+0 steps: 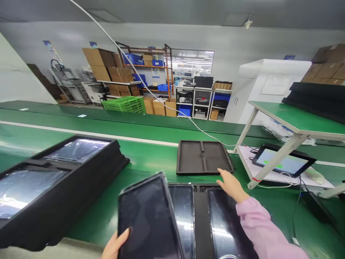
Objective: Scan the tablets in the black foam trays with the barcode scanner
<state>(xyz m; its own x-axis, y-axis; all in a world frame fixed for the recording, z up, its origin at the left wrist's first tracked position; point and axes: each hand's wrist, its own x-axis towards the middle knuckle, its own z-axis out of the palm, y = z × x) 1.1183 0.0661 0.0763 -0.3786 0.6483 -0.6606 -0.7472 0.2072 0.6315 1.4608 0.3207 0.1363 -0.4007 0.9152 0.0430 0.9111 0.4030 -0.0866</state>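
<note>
My left hand (116, 245) holds a black tablet-like screen panel (149, 219) by its lower left edge, tilted up over a black foam tray (200, 216). That tray holds two more glossy panels (184, 216) side by side. My right hand (232, 184), in a pink sleeve, reaches forward with fingers spread, its fingertips at the near edge of an empty black tray (203, 157) lying on the green bench.
A stack of black trays with panels (54, 180) stands at the left. At the right, a lit tablet (283, 161) with cables sits under a green shelf (299, 120). A white cable (151, 90) hangs across. Shelves, boxes and green crates fill the background.
</note>
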